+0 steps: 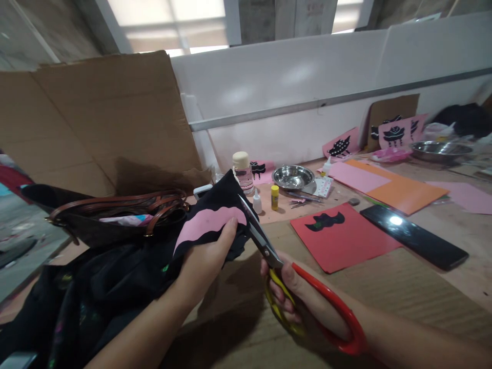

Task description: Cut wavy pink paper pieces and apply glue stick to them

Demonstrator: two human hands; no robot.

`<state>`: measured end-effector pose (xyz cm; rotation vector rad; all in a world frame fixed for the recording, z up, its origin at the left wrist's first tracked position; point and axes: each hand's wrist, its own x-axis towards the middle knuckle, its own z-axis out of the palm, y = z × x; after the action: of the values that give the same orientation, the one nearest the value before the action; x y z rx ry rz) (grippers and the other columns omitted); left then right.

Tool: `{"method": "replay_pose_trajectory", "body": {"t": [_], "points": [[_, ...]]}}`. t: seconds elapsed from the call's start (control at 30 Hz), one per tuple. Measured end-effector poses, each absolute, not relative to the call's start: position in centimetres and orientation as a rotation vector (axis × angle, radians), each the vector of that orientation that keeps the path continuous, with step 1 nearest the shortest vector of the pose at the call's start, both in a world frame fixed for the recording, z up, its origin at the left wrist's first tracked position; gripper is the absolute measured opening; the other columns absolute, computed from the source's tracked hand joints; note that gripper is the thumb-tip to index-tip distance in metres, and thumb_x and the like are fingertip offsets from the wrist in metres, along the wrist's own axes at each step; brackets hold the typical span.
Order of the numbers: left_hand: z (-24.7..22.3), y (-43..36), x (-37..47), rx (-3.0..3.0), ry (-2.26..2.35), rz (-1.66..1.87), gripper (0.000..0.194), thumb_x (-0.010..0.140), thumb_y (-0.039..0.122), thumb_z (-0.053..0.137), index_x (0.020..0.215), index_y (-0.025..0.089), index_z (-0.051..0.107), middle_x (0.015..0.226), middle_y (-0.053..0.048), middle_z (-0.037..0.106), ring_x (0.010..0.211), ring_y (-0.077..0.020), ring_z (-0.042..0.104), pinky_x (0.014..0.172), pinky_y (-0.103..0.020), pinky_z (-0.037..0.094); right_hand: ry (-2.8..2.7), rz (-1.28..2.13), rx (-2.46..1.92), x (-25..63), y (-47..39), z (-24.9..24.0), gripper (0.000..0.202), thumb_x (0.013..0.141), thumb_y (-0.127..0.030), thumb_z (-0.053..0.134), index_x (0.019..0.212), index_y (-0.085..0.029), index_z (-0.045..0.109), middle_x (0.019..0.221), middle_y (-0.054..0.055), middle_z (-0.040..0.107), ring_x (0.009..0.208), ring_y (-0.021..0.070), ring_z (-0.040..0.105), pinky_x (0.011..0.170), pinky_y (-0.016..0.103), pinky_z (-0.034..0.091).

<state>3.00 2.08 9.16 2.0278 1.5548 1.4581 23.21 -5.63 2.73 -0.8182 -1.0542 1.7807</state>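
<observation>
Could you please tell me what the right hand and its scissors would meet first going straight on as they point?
The scissors in the right hand would probably meet the black sheet first, which the left hand holds with a pink piece; depth is hard to judge.

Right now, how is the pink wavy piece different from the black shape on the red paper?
The pink wavy piece is pale pink; the black shape is mostly dark. The pink wavy piece is held up against black material by the left hand, while the black shape lies on the red paper. Both have curvy edges.
</observation>
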Motion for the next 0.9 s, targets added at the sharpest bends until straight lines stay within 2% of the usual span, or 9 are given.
{"method": "replay_pose_trajectory", "body": {"t": [0.43, 0.53, 0.6, 0.67, 0.7, 0.77, 0.9], "points": [[9.6, 2.2, 2.6, 2.027, 1.514, 1.426, 0.027, 0.09, 0.044, 0.064, 0.074, 0.025, 0.072, 0.083, -0.004, 0.077, 0.087, -0.0282, 0.072, 0.09, -0.04, 0.057, -1.098, 1.838, -0.86, 23.2, -5.6, 2.4, 0.036, 0.102, -0.034, 0.069, 0.134, -0.019, 0.063, 0.134, 0.011, 0.066, 0.112, 0.0284, 0.069, 0.091, 0.049, 0.062], [9.5, 2.4, 2.5, 2.019, 1.517, 1.432, 0.027, 0.09, 0.045, 0.064, 0.074, 0.024, 0.071, 0.083, -0.004, 0.077, 0.086, -0.0287, 0.072, 0.089, -0.041, 0.057, -1.104, 1.832, -0.869, 22.6, -5.6, 2.0, 0.032, 0.103, -0.035, 0.067, 0.131, -0.017, 0.064, 0.127, 0.01, 0.069, 0.102, 0.0249, 0.072, 0.084, 0.044, 0.063], [9.4, 2.5, 2.5, 2.018, 1.519, 1.431, 0.027, 0.089, 0.045, 0.064, 0.074, 0.024, 0.071, 0.083, -0.004, 0.077, 0.086, -0.0285, 0.072, 0.089, -0.042, 0.057, -1.112, 1.824, -0.871, 22.2, -5.6, 1.9, 0.034, 0.104, -0.045, 0.064, 0.124, -0.017, 0.064, 0.103, 0.004, 0.07, 0.078, 0.0167, 0.069, 0.068, 0.031, 0.06], [9.4, 2.6, 2.4, 2.022, 1.514, 1.426, 0.026, 0.089, 0.044, 0.064, 0.074, 0.024, 0.071, 0.083, -0.004, 0.077, 0.087, -0.0282, 0.072, 0.089, -0.041, 0.057, -1.122, 1.817, -0.872, 22.1, -5.6, 2.1, 0.047, 0.1, -0.063, 0.062, 0.116, -0.019, 0.061, 0.077, -0.004, 0.059, 0.058, 0.0095, 0.054, 0.051, 0.02, 0.047], [9.4, 2.6, 2.4, 2.026, 1.509, 1.425, 0.026, 0.089, 0.044, 0.064, 0.074, 0.024, 0.071, 0.082, -0.004, 0.077, 0.087, -0.028, 0.071, 0.089, -0.041, 0.057, -1.124, 1.814, -0.872, 22.0, -5.6, 2.2, 0.054, 0.095, -0.072, 0.061, 0.112, -0.021, 0.059, 0.071, -0.007, 0.051, 0.054, 0.0075, 0.046, 0.048, 0.018, 0.039], [9.5, 2.7, 2.3, 2.035, 1.492, 1.423, 0.025, 0.089, 0.043, 0.064, 0.075, 0.024, 0.072, 0.082, -0.004, 0.077, 0.087, -0.0274, 0.072, 0.088, -0.04, 0.058, -1.122, 1.813, -0.876, 22.0, -5.6, 2.5, 0.064, 0.088, -0.083, 0.06, 0.109, -0.022, 0.056, 0.068, -0.009, 0.043, 0.053, 0.006, 0.036, 0.045, 0.015, 0.03], [9.7, 2.9, 2.1, 2.054, 1.457, 1.415, 0.023, 0.088, 0.042, 0.064, 0.08, 0.023, 0.073, 0.086, -0.005, 0.078, 0.088, -0.0268, 0.072, 0.086, -0.039, 0.058, -1.117, 1.821, -0.887, 22.0, -5.6, 3.1, 0.067, 0.085, -0.086, 0.059, 0.109, -0.023, 0.052, 0.07, -0.009, 0.042, 0.054, 0.0052, 0.031, 0.045, 0.013, 0.026]]}}
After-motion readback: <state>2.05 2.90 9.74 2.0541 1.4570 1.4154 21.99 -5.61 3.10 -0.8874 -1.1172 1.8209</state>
